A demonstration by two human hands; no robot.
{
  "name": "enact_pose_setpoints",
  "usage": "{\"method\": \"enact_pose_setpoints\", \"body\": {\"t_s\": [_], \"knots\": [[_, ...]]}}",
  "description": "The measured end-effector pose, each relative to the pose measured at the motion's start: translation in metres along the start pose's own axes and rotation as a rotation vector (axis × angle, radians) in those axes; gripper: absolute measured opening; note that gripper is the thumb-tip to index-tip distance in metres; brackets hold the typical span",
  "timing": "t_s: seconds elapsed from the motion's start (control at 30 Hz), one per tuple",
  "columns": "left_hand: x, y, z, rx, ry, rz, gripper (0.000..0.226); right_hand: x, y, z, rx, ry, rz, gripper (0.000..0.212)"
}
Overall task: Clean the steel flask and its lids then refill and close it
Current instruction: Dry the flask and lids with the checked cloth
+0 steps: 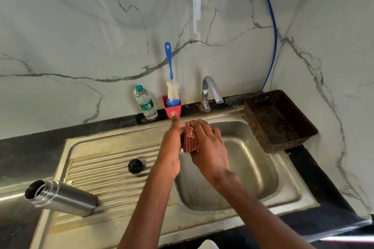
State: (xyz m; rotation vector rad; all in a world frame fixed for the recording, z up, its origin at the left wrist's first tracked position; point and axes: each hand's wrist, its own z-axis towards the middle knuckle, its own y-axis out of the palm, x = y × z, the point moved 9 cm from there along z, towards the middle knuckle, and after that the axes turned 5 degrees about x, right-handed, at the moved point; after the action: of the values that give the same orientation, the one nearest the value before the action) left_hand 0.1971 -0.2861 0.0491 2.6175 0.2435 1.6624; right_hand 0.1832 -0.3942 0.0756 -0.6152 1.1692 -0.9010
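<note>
**Both hands on a cloth over the basin, flask lying open on the drainboard**

Head view: I see my 2 hands meeting above the sink (263, 178) basin. My right hand (210, 147) has its fingers curled around a red checked cloth (190, 139), gripping it. My left hand (172, 147) presses against the left side of that cloth with its thumb stretched straight up; something dark sits between the palm and the cloth, but I cannot tell what it is, nor whether the hidden fingers grip it.

The steel flask (60, 197) lies on its side at the near left, on the ribbed drainboard, its open mouth facing left. A black lid (135, 166) rests on the drainboard, between the flask and my left hand.

Along the far edge of the dark desk (30, 147) stand a water bottle (146, 103), a red cup (172, 108) holding a bottle brush (172, 91), and the tap (209, 92). A brown basket (283, 121) sits at the right.
</note>
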Motion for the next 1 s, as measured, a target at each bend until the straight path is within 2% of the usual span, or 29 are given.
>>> {"method": "enact_pose_setpoints", "body": {"t_s": [0.1, 0.17, 0.27, 0.37, 0.43, 0.5, 0.57, 0.63, 0.7, 0.8, 0.87, 0.93, 1.0], "knots": [[0.012, 0.009, -0.015, 0.012, 0.150, 0.025, 0.067, 0.009, -0.005, 0.004, 0.030, 0.049, 0.041, 0.077], [0.019, 0.013, -0.020, 0.005, 0.259, 0.077, 0.063, 0.015, -0.015, 0.010, -0.029, 0.193, 0.207, 0.068], [0.030, 0.012, -0.023, -0.080, 0.388, 0.074, 0.080, 0.013, -0.023, 0.013, -0.273, 0.362, 0.534, 0.057], [0.046, 0.013, -0.036, -0.159, 0.553, 0.121, 0.067, -0.001, -0.023, 0.002, -0.644, 0.555, 1.049, 0.036], [0.055, 0.015, -0.041, -0.182, 0.610, 0.187, 0.076, -0.005, -0.024, -0.008, -0.770, 0.645, 1.219, 0.032], [0.055, 0.014, -0.038, -0.165, 0.518, 0.292, 0.083, 0.005, -0.022, -0.005, -0.654, 0.571, 1.088, 0.036], [0.043, 0.008, -0.032, -0.121, 0.328, 0.332, 0.087, 0.013, -0.024, 0.002, -0.407, 0.381, 0.732, 0.046], [0.030, 0.004, -0.026, -0.042, 0.168, 0.200, 0.069, 0.006, -0.031, 0.003, -0.139, 0.137, 0.299, 0.057], [0.024, 0.007, -0.026, -0.023, 0.131, 0.056, 0.047, -0.008, -0.030, -0.003, 0.014, -0.036, 0.103, 0.064], [0.021, 0.005, -0.026, -0.007, 0.203, -0.019, 0.036, -0.009, -0.033, 0.005, 0.092, -0.051, 0.150, 0.067], [0.025, 0.003, -0.029, -0.051, 0.263, -0.064, 0.032, -0.011, -0.038, 0.014, 0.078, 0.001, 0.268, 0.066], [0.032, 0.001, -0.034, -0.114, 0.312, -0.099, 0.032, -0.013, -0.042, 0.016, 0.002, 0.077, 0.396, 0.065], [0.038, -0.002, -0.041, -0.145, 0.354, -0.134, 0.032, -0.015, -0.040, 0.015, -0.180, 0.166, 0.559, 0.061]]}}
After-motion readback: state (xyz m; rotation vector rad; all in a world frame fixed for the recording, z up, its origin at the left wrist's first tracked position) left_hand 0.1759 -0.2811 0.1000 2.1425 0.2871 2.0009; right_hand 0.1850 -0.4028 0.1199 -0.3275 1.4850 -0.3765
